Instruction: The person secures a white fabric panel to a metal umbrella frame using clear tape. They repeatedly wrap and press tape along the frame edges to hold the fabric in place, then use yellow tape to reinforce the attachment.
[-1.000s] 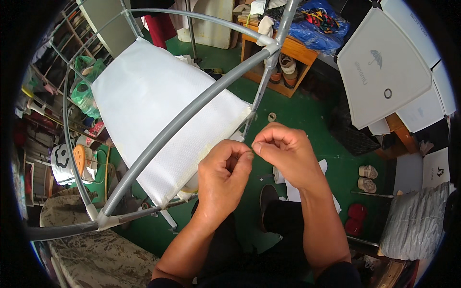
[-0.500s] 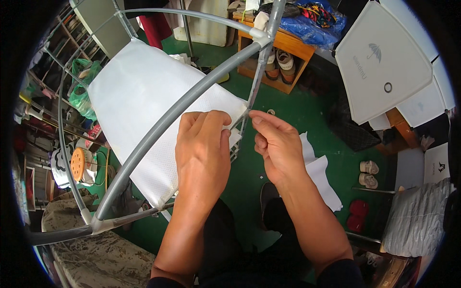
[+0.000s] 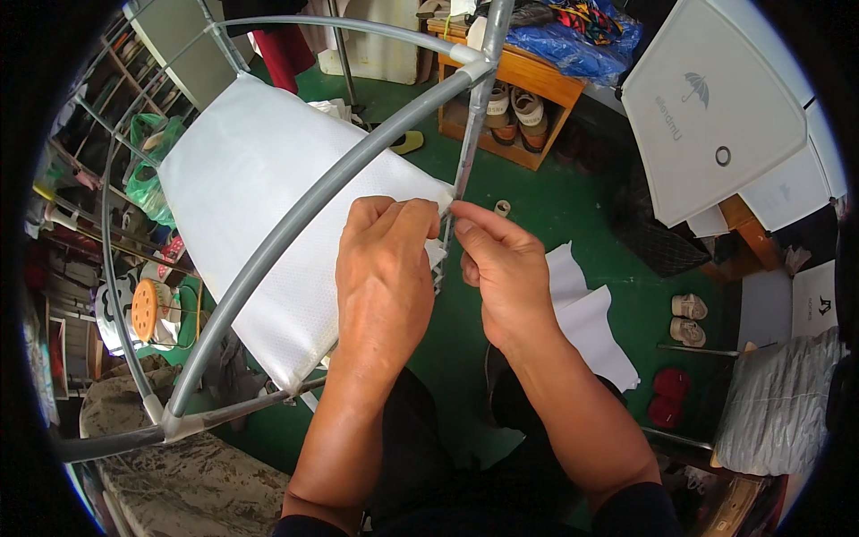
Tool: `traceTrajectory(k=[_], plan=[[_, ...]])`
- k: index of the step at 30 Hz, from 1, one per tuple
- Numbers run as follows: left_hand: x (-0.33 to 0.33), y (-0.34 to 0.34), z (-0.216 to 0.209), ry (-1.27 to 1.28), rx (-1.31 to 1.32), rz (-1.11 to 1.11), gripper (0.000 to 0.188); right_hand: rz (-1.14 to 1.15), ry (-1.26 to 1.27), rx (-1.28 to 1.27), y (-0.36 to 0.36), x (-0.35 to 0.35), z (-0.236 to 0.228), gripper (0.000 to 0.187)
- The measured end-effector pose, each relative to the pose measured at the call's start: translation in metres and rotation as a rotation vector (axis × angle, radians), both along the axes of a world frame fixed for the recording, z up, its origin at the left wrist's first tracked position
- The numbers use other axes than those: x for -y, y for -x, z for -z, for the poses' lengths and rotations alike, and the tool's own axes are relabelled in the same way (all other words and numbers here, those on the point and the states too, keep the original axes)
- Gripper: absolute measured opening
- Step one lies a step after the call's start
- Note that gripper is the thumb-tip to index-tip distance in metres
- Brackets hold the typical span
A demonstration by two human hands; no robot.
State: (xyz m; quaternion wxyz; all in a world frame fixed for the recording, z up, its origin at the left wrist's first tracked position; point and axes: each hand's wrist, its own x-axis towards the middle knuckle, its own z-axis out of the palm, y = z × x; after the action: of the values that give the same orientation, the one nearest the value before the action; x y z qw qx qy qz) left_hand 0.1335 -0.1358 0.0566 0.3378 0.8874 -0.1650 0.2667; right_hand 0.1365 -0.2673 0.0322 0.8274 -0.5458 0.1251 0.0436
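Observation:
A white textured sheet (image 3: 268, 170) is stretched as a shelf inside a rack of grey pipes (image 3: 300, 219) with pale joints. Its right corner meets the upright pole (image 3: 474, 130). Over the sheet's near right edge my left hand (image 3: 385, 268) is closed, fingers curled down; what they hold is hidden. My right hand (image 3: 512, 282) is just across from it, thumb and forefinger pinched beside the pole and that corner. Whatever lies between those fingertips is too small to make out.
White sheets (image 3: 582, 313) lie on the green floor to the right. A wooden shoe cabinet (image 3: 541, 148) stands behind the pole. Pale boxes (image 3: 716, 116) line the right side. A grey wrapped bundle (image 3: 774, 407) sits at the lower right, camouflage cloth (image 3: 179, 474) at the lower left.
My right hand has come slightly left, closer to my left hand and the sheet's corner. The rack has shifted a little left in view. Both hands stay closed.

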Motion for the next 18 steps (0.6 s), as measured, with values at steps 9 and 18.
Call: traceTrajectory(k=[9, 18], plan=[[0.003, -0.004, 0.005, -0.107, -0.002, 0.035, 0.025, -0.009, 0.191, 0.085, 0.000, 0.000, 0.001, 0.029], [0.006, 0.006, 0.003, -0.458, 0.066, -0.011, 0.015, 0.027, 0.782, 0.398, -0.004, 0.021, 0.009, 0.031]])
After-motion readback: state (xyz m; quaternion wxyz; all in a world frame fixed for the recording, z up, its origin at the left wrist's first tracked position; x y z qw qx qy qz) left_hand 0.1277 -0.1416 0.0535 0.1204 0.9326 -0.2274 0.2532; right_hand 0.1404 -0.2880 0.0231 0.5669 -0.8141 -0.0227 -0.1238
